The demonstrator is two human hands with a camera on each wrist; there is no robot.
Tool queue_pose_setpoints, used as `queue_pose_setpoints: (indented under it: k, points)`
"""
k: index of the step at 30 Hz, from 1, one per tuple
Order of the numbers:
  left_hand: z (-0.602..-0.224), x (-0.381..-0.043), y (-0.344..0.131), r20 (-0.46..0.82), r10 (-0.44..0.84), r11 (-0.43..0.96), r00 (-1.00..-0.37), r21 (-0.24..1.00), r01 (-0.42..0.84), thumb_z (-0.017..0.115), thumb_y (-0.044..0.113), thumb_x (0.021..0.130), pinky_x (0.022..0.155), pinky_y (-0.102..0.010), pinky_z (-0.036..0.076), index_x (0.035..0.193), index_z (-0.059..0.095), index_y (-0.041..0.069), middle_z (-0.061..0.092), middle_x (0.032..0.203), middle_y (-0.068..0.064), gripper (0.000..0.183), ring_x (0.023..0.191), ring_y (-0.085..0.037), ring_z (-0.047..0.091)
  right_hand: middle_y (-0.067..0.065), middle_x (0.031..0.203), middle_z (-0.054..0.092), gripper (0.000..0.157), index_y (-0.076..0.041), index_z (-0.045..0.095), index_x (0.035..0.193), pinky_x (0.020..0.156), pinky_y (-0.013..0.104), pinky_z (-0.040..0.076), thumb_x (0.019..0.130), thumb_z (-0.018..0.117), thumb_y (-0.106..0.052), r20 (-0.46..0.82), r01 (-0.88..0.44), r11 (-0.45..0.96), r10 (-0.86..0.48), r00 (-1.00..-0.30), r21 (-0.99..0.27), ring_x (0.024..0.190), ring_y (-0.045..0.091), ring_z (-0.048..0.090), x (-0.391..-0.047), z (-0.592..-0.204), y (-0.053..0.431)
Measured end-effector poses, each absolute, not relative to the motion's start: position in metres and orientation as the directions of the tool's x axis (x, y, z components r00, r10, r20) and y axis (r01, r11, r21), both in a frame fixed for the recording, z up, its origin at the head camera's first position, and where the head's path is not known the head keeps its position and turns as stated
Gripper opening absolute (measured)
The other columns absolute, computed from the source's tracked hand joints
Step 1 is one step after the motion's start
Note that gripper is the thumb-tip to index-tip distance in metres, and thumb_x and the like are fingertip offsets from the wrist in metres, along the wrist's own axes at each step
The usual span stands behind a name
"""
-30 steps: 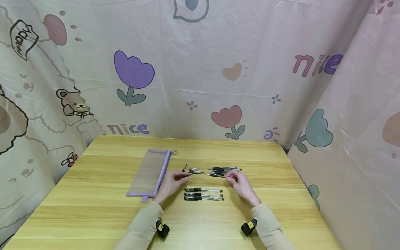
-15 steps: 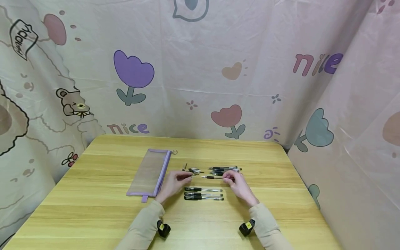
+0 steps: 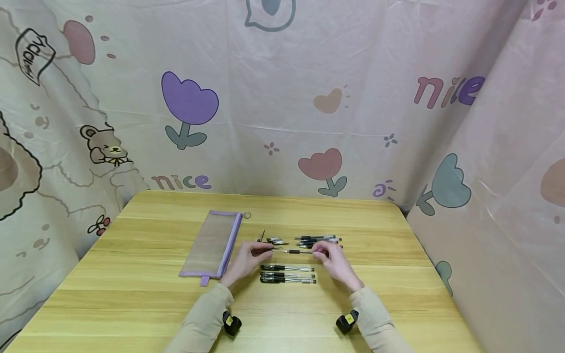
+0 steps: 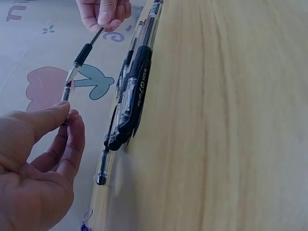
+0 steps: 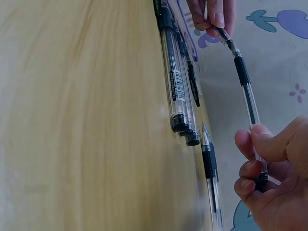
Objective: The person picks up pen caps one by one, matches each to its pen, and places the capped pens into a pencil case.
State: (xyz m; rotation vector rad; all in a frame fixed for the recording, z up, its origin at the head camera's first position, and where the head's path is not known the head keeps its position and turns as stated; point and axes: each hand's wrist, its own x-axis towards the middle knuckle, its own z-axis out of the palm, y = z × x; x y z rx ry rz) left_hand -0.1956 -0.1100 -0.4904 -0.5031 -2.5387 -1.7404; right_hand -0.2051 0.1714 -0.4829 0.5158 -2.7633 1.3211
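Note:
In the head view my left hand (image 3: 244, 263) is near the table's middle. Its thumb and fingers pinch a clear pen cap (image 4: 66, 95). Opposite it, my right hand (image 3: 336, 263) grips a gel pen (image 5: 243, 74) by its rear barrel. This pen has a black rubber grip, and its bare metal tip points at the cap. Tip and cap meet at the cap's mouth in both wrist views; how far the tip is inside cannot be told. Several uncapped pens (image 3: 315, 239) lie behind my right hand. Loose caps (image 3: 275, 240) lie beyond my left fingers.
Three capped pens (image 3: 287, 281) lie side by side in front of the hands. To the left rests a flat mesh pouch (image 3: 211, 242) with purple edging and a ring at its zipper. A printed curtain (image 3: 273, 98) hangs behind the wooden table (image 3: 282, 318).
My right hand has drawn the gel pen away from the uncapped pens, leftward and a little nearer to me, bringing its tip to the cap. My left hand has shifted slightly right.

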Motion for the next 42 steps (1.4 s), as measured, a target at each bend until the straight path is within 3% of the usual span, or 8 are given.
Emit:
queue_pose_setpoints:
  k: [9, 18, 42]
  points:
    - [-0.4911, -0.1963, -0.1094, 0.2, 0.262, 0.346, -0.944, 0.894, 0.286, 0.069, 0.009, 0.093, 0.082, -0.021, 0.057, 0.116, 0.071, -0.004, 0.074, 0.112, -0.022, 0.026, 0.096, -0.03, 0.072, 0.003, 0.084, 0.067, 0.008, -0.005, 0.069, 0.097, 0.07, 0.02, 0.048, 0.092, 0.065, -0.001, 0.167, -0.312, 0.579, -0.29, -0.942, -0.753, 0.08, 0.021, 0.061, -0.2044, -0.4809, 0.1685]
    - [-0.4891, -0.1953, -0.1071, 0.205, 0.275, 0.322, -0.939, 0.901, 0.291, 0.069, 0.008, 0.093, 0.082, -0.02, 0.057, 0.117, 0.07, -0.007, 0.074, 0.112, -0.024, 0.028, 0.097, -0.032, 0.072, 0.004, 0.085, 0.068, 0.007, -0.004, 0.069, 0.097, 0.071, 0.02, 0.049, 0.092, 0.066, -0.001, 0.174, -0.32, 0.573, -0.295, -0.939, -0.755, 0.08, 0.019, 0.061, -0.2048, -0.4807, 0.1663]
    - [-0.4914, -0.1969, -0.1076, 0.195, 0.265, 0.331, -0.944, 0.901, 0.279, 0.069, 0.009, 0.093, 0.081, -0.018, 0.055, 0.117, 0.071, -0.005, 0.074, 0.111, -0.022, 0.027, 0.095, -0.029, 0.072, 0.004, 0.084, 0.067, 0.007, -0.005, 0.069, 0.097, 0.069, 0.02, 0.049, 0.093, 0.064, -0.001, 0.159, -0.306, 0.569, -0.294, -0.942, -0.763, 0.079, 0.02, 0.062, -0.2064, -0.4799, 0.1701]
